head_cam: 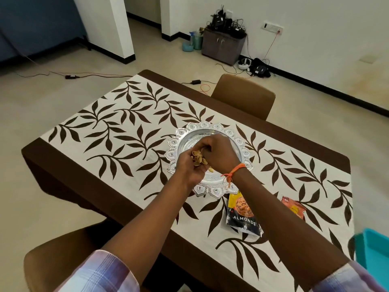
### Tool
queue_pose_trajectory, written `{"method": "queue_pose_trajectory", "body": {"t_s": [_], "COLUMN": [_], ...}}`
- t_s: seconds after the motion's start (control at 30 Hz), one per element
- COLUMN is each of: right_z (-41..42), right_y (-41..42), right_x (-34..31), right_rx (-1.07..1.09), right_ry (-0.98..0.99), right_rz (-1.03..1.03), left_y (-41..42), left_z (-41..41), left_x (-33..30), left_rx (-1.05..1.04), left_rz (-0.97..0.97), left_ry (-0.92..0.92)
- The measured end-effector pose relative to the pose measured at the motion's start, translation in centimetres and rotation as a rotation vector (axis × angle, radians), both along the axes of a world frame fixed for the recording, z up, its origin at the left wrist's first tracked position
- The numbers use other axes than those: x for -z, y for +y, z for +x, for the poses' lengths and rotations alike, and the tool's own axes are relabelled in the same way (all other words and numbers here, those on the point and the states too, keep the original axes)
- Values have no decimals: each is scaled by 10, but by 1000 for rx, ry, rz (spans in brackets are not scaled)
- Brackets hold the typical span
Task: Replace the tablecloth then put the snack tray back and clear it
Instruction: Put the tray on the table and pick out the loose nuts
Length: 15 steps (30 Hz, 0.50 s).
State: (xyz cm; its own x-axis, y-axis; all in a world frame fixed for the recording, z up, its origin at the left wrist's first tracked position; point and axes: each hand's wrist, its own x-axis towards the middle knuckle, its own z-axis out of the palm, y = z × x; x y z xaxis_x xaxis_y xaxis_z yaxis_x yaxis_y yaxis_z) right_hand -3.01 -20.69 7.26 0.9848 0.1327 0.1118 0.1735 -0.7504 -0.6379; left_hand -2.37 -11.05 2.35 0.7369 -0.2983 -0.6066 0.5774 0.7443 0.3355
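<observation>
beige tiled floor, white walls with a dark skirting, a small grey cabinet (223,46) piled with black cables in the far corner. nearer, a dining table under a white tablecloth (117,131) printed with brown leaves and edged in brown. silver snack tray (212,184) with an embossed scalloped rim at the middle of the cloth. left hand (190,167) cupped over the tray's near left side, fingers curled round a heap of tan pistachio shells (199,158). right hand (219,153) just beside it and touching, fingers bent down toward the shells, orange thread round the wrist; unclear whether pinching anything. a few more shells on the tray below the hands. almonds packet (244,216) flat on the cloth just near of the tray, small orange packet (294,207) to its right. brown chairs (244,95) at the far and near sides, turquoise bin (374,247) at the right edge.
</observation>
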Motion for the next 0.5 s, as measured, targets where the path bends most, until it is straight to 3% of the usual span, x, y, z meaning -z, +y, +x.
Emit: {"method": "queue_pose_trajectory", "body": {"t_s": [0.17, 0.27, 0.4, 0.5], "right_z": [3, 11, 13, 2], "right_y": [-10, -33, -53, -36], "right_x": [-4, 14, 68, 96], "right_rx": [145, 267, 171, 24], "right_ry": [-129, -29, 253, 374], "right_rz": [270, 382, -105, -331], "left_y": [4, 19, 53, 69], "left_z": [3, 6, 13, 16], "left_x": [-1, -2, 6, 13], "left_rx": [-82, -135, -200, -234], "left_rz": [-109, -115, -109, -92], "left_ry": [63, 64, 69, 78]}}
